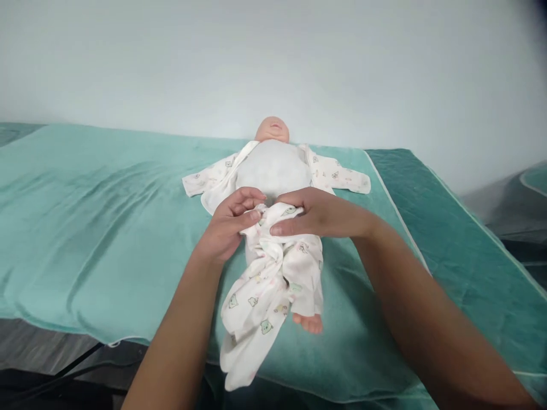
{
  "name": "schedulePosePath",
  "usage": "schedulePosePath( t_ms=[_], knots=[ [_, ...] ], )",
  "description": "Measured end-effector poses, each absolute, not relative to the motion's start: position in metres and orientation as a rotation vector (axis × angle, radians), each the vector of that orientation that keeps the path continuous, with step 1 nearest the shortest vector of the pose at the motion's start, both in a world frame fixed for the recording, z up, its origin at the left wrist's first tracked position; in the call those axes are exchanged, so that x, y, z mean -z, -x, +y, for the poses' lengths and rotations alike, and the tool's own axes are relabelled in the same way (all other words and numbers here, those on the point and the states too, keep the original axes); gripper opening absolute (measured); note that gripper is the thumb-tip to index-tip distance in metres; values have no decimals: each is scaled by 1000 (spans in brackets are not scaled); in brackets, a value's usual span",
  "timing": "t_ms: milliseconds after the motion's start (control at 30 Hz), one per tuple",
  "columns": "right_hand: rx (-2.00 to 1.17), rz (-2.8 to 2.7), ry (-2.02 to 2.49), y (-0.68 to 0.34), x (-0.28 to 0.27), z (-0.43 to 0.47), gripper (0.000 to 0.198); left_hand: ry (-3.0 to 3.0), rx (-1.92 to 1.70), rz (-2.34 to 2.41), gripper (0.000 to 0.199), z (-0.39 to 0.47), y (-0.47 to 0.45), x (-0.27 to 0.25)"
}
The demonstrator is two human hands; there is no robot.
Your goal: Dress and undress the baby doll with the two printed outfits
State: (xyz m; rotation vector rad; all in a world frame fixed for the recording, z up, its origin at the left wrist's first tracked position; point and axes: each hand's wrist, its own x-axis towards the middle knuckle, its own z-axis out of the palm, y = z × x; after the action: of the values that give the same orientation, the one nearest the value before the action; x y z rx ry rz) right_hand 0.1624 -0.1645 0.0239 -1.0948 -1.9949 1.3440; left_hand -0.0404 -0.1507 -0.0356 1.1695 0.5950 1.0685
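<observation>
Plush green cloth [128, 228] covers the counter [171, 310], its nap soft and faintly glossy along the creases toward the left. Along the counter's right edge, a darker green cloth [461, 245] looks velvety too. By the far edge, the doll's head [272, 130] looks like smooth plastic with a low sheen; so does the bare foot [310, 323], closer to the near edge. The torso [273, 168] looks like plain, matt cloth. Its jacket [339, 175] and the trousers [262, 293] are soft, matt printed cloth, loosely wrinkled. Behind the far edge, the wall [273, 62] is smooth and matt; below the near edge at left, the floor [38, 344] looks wood-grained.
</observation>
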Motion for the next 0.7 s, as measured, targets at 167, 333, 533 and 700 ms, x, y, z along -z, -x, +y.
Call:
schedulePosePath(
  t_ms=[167,333,533,700],
  knots=[
    [-1583,-1404,903,-153,3,-158,27,-1148,-1056,669,36,-150,39,36],
    [-1542,-1040,845,-152,16,-160,35,-1401,-799,815,37,-159,35,26],
    [-1600,-1539,866,-155,6,-166,27,-1112,-1167,821,36,-162,30,39],
    [-1575,-1781,1000,-151,1,-173,18,-1058,-1228,877,42,-162,29,40]
  ],
)
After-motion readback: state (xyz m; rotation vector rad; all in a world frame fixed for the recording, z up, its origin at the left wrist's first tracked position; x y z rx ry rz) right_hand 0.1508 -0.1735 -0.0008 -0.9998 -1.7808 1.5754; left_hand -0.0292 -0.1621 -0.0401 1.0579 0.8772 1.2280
